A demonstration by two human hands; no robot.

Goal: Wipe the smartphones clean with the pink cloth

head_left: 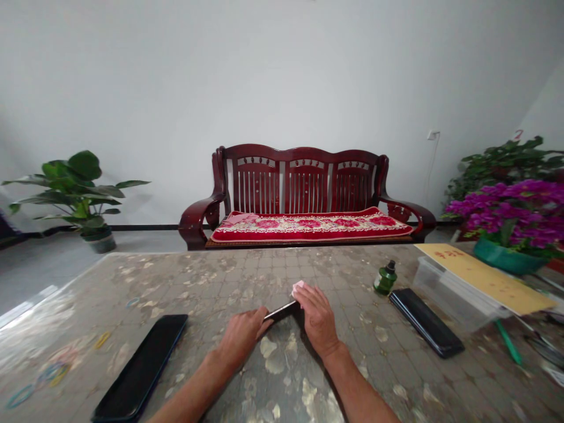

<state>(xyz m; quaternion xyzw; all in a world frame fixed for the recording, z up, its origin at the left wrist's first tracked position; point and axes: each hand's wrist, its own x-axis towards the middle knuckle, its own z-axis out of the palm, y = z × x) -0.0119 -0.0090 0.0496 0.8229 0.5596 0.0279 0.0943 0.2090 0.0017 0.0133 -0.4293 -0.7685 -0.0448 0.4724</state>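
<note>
Over the middle of the table, my left hand is closed on one end of a thin, flat dark thing with a silvery edge. It is seen nearly edge-on and could be a phone; its kind is not clear. My right hand is at the far end of it, fingers together over a small pink cloth. The cloth pokes out beyond the fingertips, and most of it is hidden. Left of my left forearm lies a black rectangular case with a raised rim.
A green bottle and a black wallet sit at the right. Beyond are a clear plastic box, a yellow envelope and purple flowers. Several rubber bands lie left. A wooden bench stands behind the table.
</note>
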